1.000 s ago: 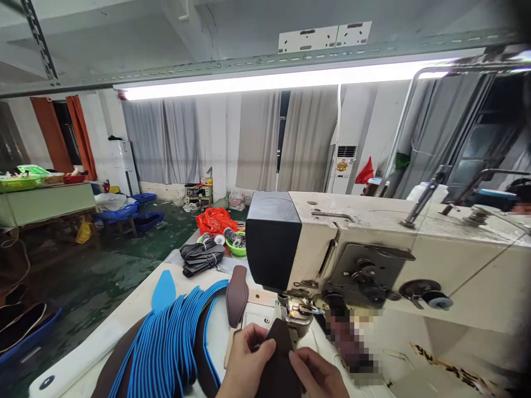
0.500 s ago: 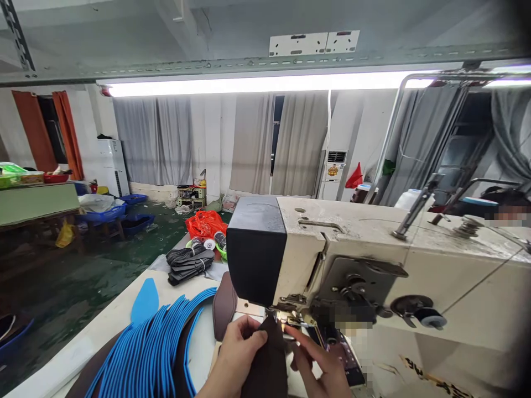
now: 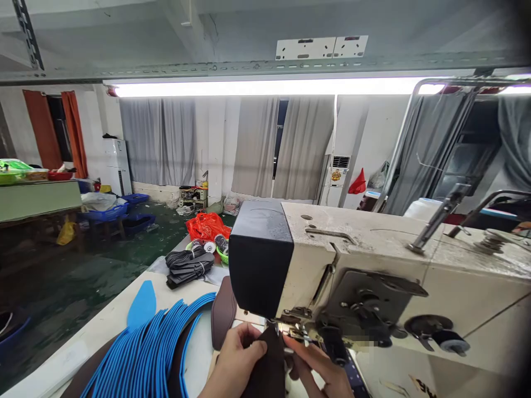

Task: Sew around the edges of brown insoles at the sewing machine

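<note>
Dark brown panel (image 3: 265,369): between our left hand (image 3: 237,359) and right hand (image 3: 319,367), its tapered tip at the metal presser foot (image 3: 295,330); a matte, smooth sheet, widening towards us.
Left-hand grip: nearly closed, thumb laid over the panel's left margin, fingers bent beside it; we hold that edge.
Right-hand pose: partly open, forefinger stretched to the panel's right edge near the foot, the remaining fingers loosely curled below; whether they pinch the panel, we cannot tell.
Sewing machine (image 3: 315,265): ahead of both hands and extending rightward; scuffed, cream-coloured body with a boxy black end cover (image 3: 260,271).
Brown shaped piece (image 3: 222,312): just beyond our left hand; smooth, with a rounded, curving outline.
Blue-edged stack (image 3: 141,354): left of our left hand; thin, curved layers fanned side by side.
Blue leaf-shaped piece (image 3: 141,304): farther left and forward of that hand; flat, rounded.
Black bundle (image 3: 188,266): forward-left of our left hand; layered strips, tied.
Red bag (image 3: 207,225): beyond the bundle, farther from that hand; crinkled plastic.
</note>
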{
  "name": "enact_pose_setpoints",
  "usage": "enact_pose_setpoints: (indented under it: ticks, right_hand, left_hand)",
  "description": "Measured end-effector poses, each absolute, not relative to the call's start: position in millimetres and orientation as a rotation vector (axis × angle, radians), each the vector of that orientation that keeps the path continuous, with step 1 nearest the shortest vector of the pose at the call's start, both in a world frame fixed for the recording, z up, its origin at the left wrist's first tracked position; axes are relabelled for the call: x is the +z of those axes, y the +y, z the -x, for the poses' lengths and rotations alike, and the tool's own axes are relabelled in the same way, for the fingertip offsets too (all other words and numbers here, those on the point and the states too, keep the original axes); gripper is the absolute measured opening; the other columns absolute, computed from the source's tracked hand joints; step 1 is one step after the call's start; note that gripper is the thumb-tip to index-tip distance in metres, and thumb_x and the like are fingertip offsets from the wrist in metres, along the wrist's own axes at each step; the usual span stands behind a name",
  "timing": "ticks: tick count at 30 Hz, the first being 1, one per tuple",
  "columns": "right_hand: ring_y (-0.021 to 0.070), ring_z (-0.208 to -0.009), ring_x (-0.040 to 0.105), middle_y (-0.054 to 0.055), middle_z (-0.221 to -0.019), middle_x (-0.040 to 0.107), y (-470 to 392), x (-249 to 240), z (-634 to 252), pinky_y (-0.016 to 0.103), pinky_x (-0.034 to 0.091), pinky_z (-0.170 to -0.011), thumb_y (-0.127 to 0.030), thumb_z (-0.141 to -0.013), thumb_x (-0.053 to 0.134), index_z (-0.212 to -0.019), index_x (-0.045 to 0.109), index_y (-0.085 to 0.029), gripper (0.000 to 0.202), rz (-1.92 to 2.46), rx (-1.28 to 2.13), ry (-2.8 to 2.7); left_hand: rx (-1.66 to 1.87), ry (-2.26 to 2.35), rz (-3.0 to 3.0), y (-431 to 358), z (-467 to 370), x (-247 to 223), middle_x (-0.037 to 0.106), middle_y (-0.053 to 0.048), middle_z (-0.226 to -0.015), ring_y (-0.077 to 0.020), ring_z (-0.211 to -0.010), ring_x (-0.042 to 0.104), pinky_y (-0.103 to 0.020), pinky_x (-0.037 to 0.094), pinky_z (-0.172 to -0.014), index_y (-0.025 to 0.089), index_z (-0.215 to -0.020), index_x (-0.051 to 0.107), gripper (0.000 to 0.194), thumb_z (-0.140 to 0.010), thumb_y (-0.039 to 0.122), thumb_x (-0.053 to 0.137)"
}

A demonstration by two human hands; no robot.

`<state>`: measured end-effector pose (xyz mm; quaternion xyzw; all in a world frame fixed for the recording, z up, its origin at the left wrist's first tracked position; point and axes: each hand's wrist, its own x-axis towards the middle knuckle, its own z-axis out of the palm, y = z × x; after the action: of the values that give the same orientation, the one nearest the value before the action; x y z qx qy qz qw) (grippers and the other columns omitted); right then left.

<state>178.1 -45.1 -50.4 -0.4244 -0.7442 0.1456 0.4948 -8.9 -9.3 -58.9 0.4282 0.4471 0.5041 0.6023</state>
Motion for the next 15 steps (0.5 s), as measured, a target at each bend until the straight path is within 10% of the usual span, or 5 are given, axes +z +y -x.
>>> enact_pose_setpoints:
  ticks: [15]
  right_hand:
    - [0.0167, -0.061, 0.07, 0.008, -0.073, 0.074, -40, -51, -184, 0.02, 0.057, -0.061, -0.035, -0.094, 0.05, -0.119, 0.069, -0.025, 0.033, 1.061, 0.292, -1.894]
  left_hand:
    - [1.066, 0.944, -0.999, -17, 17, -43, 0.066, -0.001, -0.069, -0.0168, -0.067, 0.061, -0.025, 0.044, -0.061, 0.017, -0.075, 0.06, 0.025, -0.061, 0.032, 0.075]
